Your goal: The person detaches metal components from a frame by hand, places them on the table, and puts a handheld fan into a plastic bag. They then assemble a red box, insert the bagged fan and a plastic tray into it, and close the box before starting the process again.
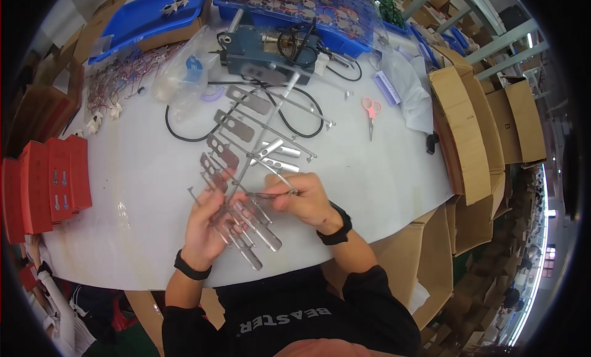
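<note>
A grey, see-through plastic sprue (239,178) with flat paddle-shaped parts and rod-shaped parts on its branches is held up over the near part of the table. My left hand (206,224) grips it from below and the left, its fingers partly hidden behind the parts. On its right side my right hand (306,200) is closed, thumb and fingers pinching a branch near the middle; the exact piece between them is hard to make out. Just beyond my right hand, several silvery tube-shaped pieces (280,165) lie on the white table (369,178).
Pink-handled scissors (371,114) and a purple-and-white box (386,88) lie to the right. A blue-grey machine (258,56) with black cables stands behind, near blue trays (148,28). Red boxes (58,178) stand left; cardboard cartons (462,129) line the right edge.
</note>
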The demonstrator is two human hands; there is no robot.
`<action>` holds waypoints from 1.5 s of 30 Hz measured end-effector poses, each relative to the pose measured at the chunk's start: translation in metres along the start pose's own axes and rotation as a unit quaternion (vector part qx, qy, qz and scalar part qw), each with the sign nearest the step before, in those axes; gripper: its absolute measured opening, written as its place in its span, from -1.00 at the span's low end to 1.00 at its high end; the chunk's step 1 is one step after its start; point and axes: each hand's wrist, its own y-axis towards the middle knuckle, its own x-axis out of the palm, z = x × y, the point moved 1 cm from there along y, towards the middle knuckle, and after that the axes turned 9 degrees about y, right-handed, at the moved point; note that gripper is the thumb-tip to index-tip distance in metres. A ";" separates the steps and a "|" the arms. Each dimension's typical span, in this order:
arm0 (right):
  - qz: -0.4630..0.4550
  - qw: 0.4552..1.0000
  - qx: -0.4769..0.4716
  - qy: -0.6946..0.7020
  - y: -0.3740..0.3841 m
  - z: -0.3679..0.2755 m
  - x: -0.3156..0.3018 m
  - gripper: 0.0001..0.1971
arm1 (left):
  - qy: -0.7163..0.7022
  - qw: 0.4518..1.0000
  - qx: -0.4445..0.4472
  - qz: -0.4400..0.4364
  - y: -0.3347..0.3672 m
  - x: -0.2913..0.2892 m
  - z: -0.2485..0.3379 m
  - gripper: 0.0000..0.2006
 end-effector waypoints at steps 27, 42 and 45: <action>-0.036 0.983 0.086 -0.160 0.000 -0.001 0.013 -0.70 | 0.099 0.971 0.097 0.193 0.003 0.005 -0.002 -0.58; 0.088 0.967 0.107 -0.215 0.002 -0.010 0.028 -0.84 | 0.202 0.959 0.033 0.199 -0.004 0.022 -0.004 -0.61; 0.090 0.983 0.141 -0.076 0.001 -0.013 0.023 -0.84 | 0.234 0.951 0.119 0.163 -0.008 0.024 -0.015 -0.60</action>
